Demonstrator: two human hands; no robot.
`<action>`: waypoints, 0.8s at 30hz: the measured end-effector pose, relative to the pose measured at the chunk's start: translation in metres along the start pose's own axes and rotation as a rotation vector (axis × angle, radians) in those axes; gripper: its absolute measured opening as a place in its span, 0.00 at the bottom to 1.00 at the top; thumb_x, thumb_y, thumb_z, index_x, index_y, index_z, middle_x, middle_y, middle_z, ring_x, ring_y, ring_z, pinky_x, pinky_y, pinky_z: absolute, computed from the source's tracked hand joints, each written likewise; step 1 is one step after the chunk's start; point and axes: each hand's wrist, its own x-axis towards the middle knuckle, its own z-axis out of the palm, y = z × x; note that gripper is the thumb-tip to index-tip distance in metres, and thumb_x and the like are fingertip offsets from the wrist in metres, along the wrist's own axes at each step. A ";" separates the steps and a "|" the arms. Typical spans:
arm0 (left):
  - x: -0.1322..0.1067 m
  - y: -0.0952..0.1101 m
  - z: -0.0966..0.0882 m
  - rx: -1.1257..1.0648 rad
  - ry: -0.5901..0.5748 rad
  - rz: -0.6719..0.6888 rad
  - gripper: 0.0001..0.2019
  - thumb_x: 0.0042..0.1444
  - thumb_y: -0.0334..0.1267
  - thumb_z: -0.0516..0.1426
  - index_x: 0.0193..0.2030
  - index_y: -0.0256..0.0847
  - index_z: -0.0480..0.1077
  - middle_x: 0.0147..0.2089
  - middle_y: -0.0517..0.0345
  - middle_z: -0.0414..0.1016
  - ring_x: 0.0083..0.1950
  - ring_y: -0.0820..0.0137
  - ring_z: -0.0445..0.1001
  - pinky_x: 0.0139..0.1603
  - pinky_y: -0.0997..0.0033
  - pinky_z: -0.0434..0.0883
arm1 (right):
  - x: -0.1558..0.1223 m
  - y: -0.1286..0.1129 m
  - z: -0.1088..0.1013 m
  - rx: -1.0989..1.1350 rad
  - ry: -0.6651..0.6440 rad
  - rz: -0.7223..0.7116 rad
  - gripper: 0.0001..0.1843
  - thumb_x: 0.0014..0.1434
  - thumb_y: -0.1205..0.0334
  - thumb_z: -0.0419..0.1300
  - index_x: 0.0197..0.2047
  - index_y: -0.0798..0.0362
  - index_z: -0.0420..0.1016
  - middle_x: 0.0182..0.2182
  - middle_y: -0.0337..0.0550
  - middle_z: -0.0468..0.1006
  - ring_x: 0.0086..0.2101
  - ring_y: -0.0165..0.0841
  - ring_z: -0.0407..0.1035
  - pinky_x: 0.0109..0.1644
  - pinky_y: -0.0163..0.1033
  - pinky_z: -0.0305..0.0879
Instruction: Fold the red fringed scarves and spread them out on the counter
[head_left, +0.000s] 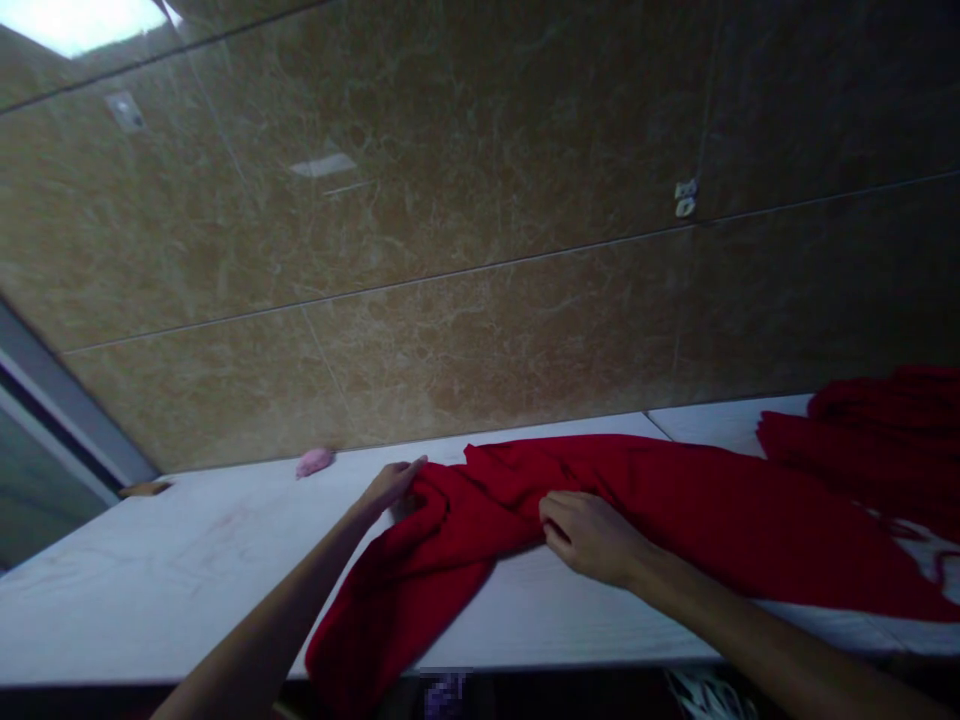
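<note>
A long red garment (697, 515) lies stretched and creased across the white table. Its left part bunches up, and a sleeve-like end (390, 620) hangs over the front edge. My left hand (395, 487) is closed on the bunched left end, its fingertips at the upper edge of the fabric; part of the grip is hidden. Farther right, my right hand (589, 535) has curled fingers pinching the lower edge of the red fabric. The fabric between my two hands is twisted into folds.
The white table (150, 580) runs along a brown marbled wall (450, 340). A small pink object (315, 461) sits near the wall. More red fabric (885, 430) is heaped at the right. White strands (709, 695) show below the front edge.
</note>
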 end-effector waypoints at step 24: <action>-0.147 -0.045 -0.017 0.468 0.134 0.284 0.11 0.57 0.47 0.53 0.31 0.43 0.70 0.35 0.54 0.74 0.39 0.62 0.72 0.43 0.65 0.65 | 0.048 -0.108 0.032 -0.168 0.018 -0.501 0.16 0.65 0.51 0.61 0.47 0.55 0.76 0.46 0.51 0.78 0.47 0.44 0.70 0.54 0.52 0.62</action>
